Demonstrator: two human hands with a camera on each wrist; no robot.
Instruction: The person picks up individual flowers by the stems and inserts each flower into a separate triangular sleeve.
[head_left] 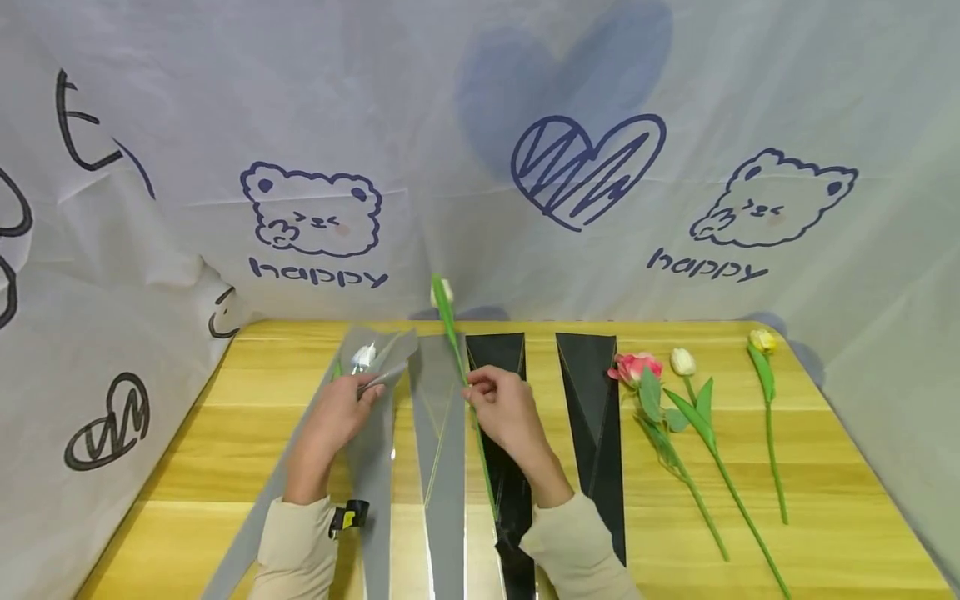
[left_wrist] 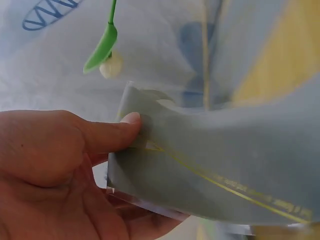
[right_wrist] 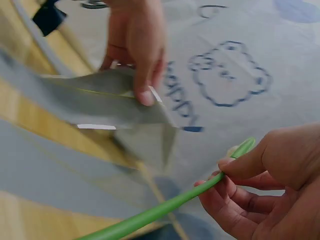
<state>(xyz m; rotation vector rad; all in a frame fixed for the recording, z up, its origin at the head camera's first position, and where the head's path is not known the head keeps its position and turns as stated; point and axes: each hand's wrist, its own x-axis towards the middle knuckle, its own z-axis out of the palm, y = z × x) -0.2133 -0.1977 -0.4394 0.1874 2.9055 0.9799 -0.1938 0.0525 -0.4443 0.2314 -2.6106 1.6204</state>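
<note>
Your left hand (head_left: 343, 415) pinches the mouth of a tapered, gold-lined grey plastic sleeve (head_left: 372, 454); a white bloom (head_left: 364, 357) just beyond those fingers seems to be inside, though glare blurs it. Your right hand (head_left: 504, 408) pinches a smooth-stemmed tulip (right_wrist: 160, 209), its pale rounded head above the grip, a glossy black sleeve (head_left: 516, 492) beneath.

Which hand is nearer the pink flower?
Right. The right hand is across one black sleeve from the pink flower; the left hand, farther left, grips a gray sleeve.
</note>
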